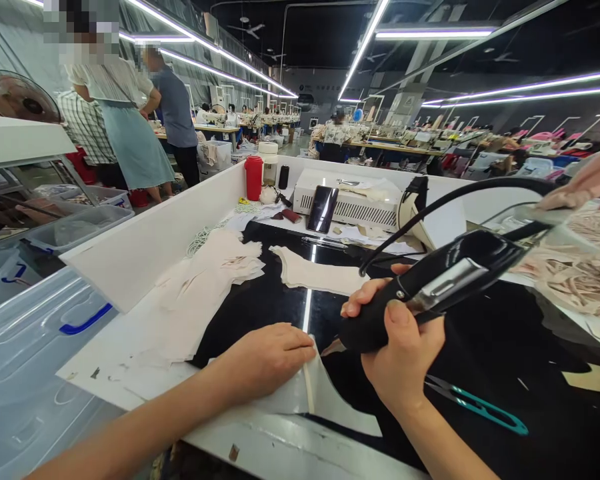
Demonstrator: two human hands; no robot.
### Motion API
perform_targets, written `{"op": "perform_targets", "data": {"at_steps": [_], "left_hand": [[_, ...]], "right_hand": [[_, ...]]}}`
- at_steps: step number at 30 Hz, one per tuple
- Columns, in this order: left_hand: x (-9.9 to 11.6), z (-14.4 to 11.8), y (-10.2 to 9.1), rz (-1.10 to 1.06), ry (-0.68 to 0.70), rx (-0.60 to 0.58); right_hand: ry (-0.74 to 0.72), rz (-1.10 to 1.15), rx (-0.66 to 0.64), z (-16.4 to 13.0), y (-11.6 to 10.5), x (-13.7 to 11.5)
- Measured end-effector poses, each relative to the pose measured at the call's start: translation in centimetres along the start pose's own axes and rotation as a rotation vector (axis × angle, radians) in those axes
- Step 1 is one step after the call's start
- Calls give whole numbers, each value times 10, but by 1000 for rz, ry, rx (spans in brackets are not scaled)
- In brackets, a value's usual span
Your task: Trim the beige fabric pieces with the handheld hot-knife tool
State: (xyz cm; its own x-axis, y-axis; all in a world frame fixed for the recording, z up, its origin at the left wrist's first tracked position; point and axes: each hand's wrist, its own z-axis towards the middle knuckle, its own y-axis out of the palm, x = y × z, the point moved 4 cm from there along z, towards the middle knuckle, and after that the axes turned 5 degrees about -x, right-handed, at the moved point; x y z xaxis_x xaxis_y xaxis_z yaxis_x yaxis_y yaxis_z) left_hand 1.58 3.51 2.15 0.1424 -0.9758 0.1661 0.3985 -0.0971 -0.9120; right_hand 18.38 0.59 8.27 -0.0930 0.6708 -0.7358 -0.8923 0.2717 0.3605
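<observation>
My right hand (405, 333) is wrapped round a black corded hand tool (430, 280) with a silver metal plate on its side. The tool tilts over the black table surface, its lower end near the pale piece. My left hand (270, 360) lies low over the table, fingers pressed together on the top end of a narrow cream strip (309, 387). Under the strip is a pale, curved flat piece (340, 400). A stack of cream fabric pieces (320, 270) lies beyond my hands. Thread snips (490, 408) with a teal handle rest right of my right wrist.
More cream cut pieces (200, 287) are piled on the left. A phone (323, 209) leans on a white vented box (350, 197); a red bottle (253, 178) stands behind. Beige strips (580, 260) heap at right. A white board (145, 247) edges the table. People stand at far left.
</observation>
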Motion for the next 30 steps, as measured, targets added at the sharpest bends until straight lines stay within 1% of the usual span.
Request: {"op": "perform_targets", "data": {"at_steps": [5, 11, 15, 18, 20, 21, 26, 30], "left_hand": [[0, 0, 0, -8, -3, 1], [0, 0, -1, -8, -1, -12], [-3, 0, -1, -28, -2, -14], [-3, 2, -4, -15, 29, 27], [1, 4, -8, 15, 66, 65], [4, 6, -9, 20, 78, 66], [18, 11, -11, 1, 67, -57], [21, 7, -7, 6, 50, -73]], "right_hand": [[-4, 18, -7, -4, 0, 0], [-11, -48, -31, -7, -1, 3], [11, -44, -33, -6, -2, 1], [2, -29, -4, -4, -4, -5], [-10, -21, 10, -4, -6, -9], [-14, -20, 11, -4, -6, -10], [-4, -25, -4, -7, -8, -10], [8, -34, -17, -10, -7, -10]]}}
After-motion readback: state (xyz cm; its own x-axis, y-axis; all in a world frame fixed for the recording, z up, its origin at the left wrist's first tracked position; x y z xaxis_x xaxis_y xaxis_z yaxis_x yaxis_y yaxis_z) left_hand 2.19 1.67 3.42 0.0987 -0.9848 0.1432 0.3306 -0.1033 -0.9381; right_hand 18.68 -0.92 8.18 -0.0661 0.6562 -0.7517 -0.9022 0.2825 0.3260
